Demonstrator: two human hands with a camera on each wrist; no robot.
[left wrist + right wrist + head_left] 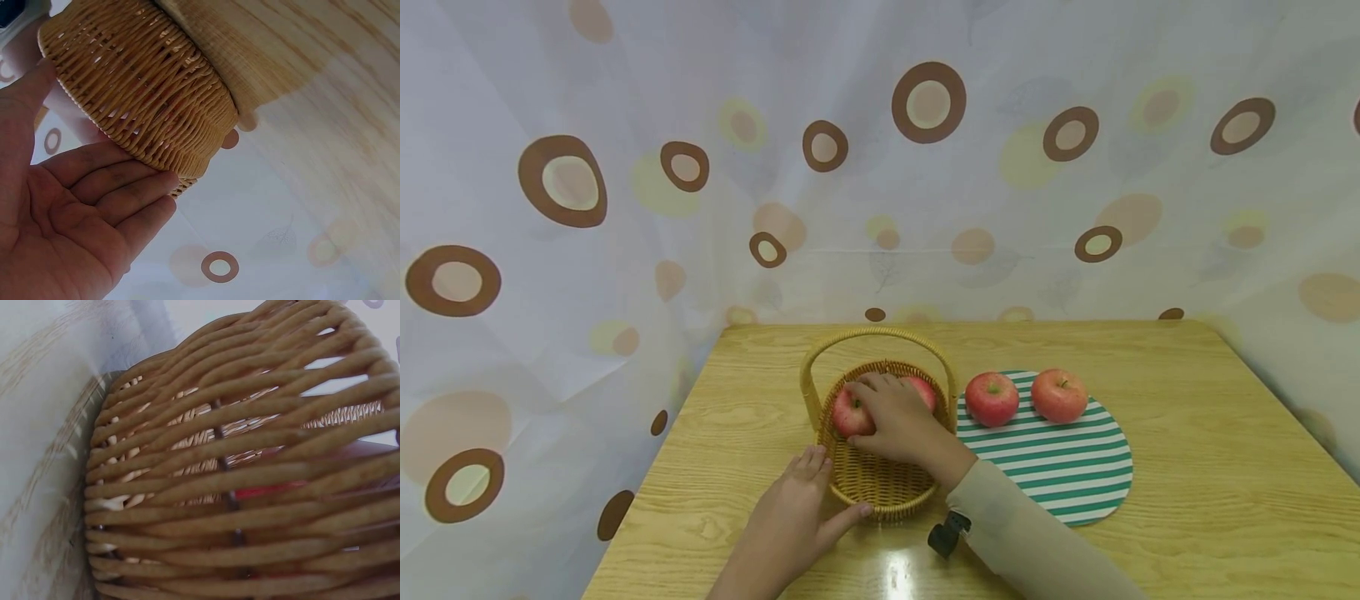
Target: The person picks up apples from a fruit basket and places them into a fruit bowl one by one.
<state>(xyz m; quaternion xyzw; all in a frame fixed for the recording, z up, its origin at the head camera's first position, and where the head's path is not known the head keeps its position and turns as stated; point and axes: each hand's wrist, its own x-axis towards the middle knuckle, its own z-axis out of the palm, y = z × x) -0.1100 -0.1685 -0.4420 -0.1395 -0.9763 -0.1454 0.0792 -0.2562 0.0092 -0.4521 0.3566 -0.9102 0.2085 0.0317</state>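
Note:
In the head view, a woven wicker basket point(880, 492) with a tall arched handle stands on the table. My right hand point(898, 417) reaches inside it and grips a red apple point(848, 418), fingers over the top and thumb at the near side. Partly hidden behind that hand, a second apple point(922, 392) lies in the basket. My left hand point(793, 512) is at the basket's near left side; in the left wrist view its extended fingers point(134, 187) lie along the wickerwork, with the thumb by the rim. The right wrist view is filled by the basket's wall point(250, 487).
To the right of the basket lies a round green-and-white striped placemat point(1060, 475). Two apples sit on its far part, one red apple point(992, 399) and a paler one point(1059, 396). A patterned curtain point(1000, 200) hangs behind the wooden table point(1210, 433).

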